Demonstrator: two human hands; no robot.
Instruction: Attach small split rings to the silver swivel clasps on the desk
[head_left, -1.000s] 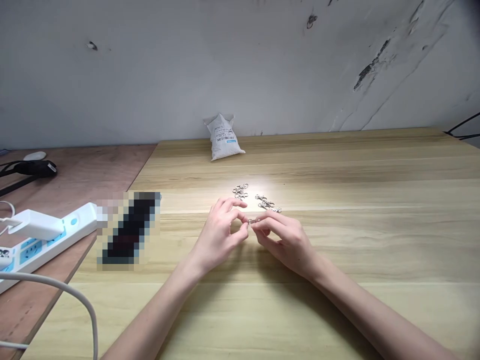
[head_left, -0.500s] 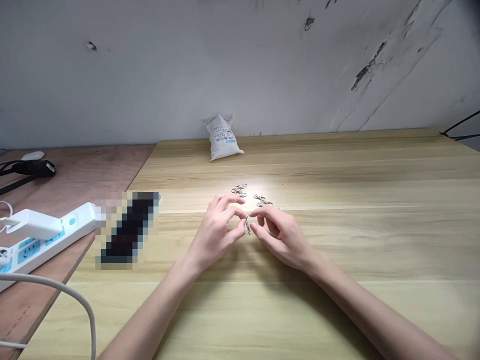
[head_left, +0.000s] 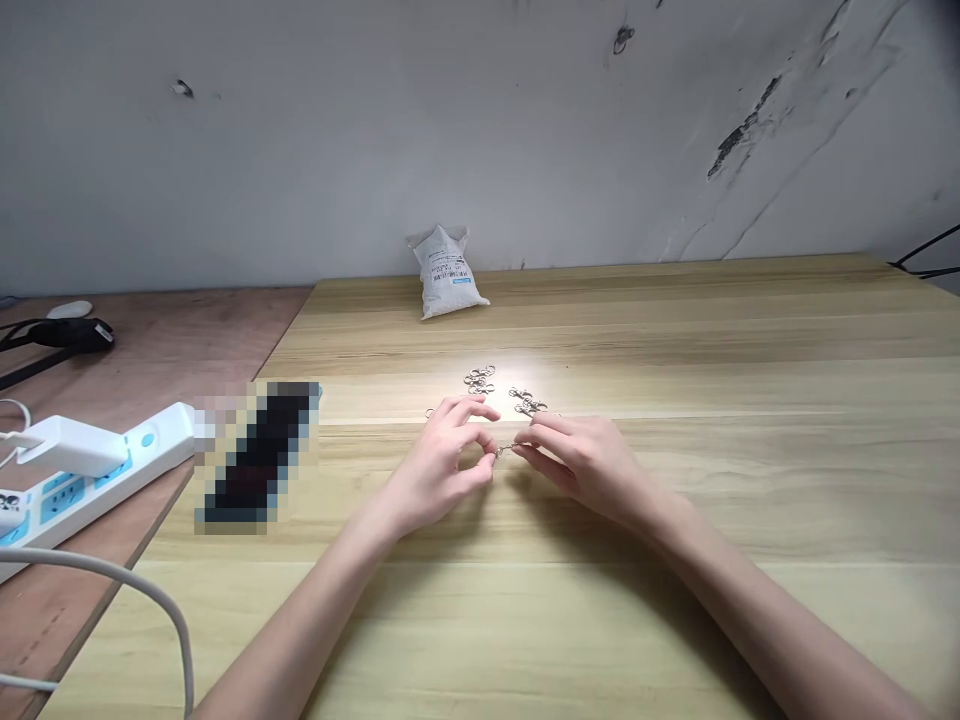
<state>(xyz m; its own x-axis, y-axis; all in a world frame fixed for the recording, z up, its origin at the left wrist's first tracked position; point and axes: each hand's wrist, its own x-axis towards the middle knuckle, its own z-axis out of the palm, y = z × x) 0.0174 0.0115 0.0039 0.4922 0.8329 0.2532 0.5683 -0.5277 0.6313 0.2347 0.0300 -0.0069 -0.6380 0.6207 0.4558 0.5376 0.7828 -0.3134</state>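
Observation:
A small metal swivel clasp (head_left: 505,449) spans the gap between my fingertips, just above the wooden table. My left hand (head_left: 439,465) pinches its left end between thumb and index finger, with the other fingers raised. At its right end, the thumb and index finger of my right hand (head_left: 596,465) are closed on it. Beyond my fingers lie two loose groups of similar clasps, a left group (head_left: 478,380) and a right group (head_left: 529,402). My right hand partly covers the right group. A small metal ring (head_left: 429,412) shows behind my left hand.
A white printed bag (head_left: 450,275) stands by the wall at the table's back. To the left are a pixelated dark flat object (head_left: 259,455), a white power strip (head_left: 161,440) with a plugged-in charger, and a grey cable (head_left: 161,595). Black cables (head_left: 82,337) lie farther back.
The clasp has turned from nearly upright to roughly level. My right hand, formerly apart from it, now grips its right end. My left hand keeps its pinch.

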